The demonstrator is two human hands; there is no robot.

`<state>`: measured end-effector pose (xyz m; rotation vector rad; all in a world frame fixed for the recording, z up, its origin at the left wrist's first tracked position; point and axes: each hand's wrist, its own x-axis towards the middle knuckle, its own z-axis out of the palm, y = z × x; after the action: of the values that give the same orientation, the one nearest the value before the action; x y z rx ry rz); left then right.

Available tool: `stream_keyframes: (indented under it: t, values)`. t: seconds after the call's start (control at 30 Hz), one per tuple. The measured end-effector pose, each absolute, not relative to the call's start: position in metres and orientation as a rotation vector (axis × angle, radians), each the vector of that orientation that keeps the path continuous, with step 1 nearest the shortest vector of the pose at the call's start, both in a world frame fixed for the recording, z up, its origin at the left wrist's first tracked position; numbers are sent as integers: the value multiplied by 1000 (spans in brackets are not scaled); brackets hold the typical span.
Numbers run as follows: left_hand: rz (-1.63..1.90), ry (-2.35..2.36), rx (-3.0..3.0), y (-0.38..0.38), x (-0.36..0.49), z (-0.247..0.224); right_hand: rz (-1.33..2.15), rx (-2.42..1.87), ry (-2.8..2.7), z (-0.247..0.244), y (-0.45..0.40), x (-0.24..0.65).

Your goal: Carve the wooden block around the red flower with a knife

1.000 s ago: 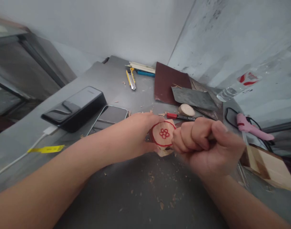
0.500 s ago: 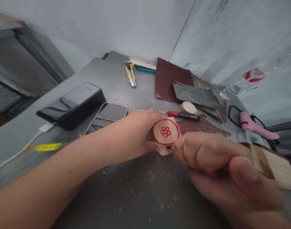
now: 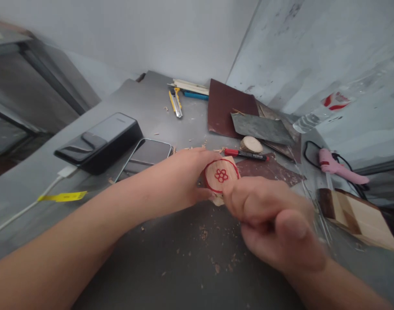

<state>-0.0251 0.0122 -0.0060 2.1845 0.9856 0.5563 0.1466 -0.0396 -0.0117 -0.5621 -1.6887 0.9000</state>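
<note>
Workpiece (image 3: 221, 176), a pale wooden block with a flat top face, is sitting in the left hand (image 3: 192, 174) just above the grey tabletop or on it; the contact is hidden. The left hand is clasping it from the side. The right hand (image 3: 269, 211) is forming a curled fist against the near right edge; any tool inside is not showing, so whether it is gripping one cannot be told.

Marking appears done: a red outline ring (image 3: 238, 171) is circling the face, and a red petalled flower (image 3: 221, 175) is standing complete at its centre. Cutting appears only partly done: rough pale wood is projecting below the ring on the near side, while the flower is showing no visible relief. Trimming the side is probably remaining.

Small tan wood shavings (image 3: 203, 233) are lying on the near side of the grip. Just beyond the grip, a red-and-black marker pen (image 3: 246, 154) is lying beside a round, bark-edged wood slice (image 3: 251, 145). Farther out, a yellow-handled utility knife (image 3: 175, 103) is lying untouched.
</note>
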Motion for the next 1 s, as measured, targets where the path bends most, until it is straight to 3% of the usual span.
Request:
stream_keyframes:
  t: [0.23, 0.77, 1.0]
  values:
    - [543, 951, 2189, 12, -26, -3, 894, -429, -1516, -20, -33, 130]
    - [513, 986, 2117, 13, -29, -2, 1457, -691, -1185, 19, -7, 171]
    - [517, 1014, 2097, 11, -27, -3, 1327, -837, -1360, 39, -22, 177]
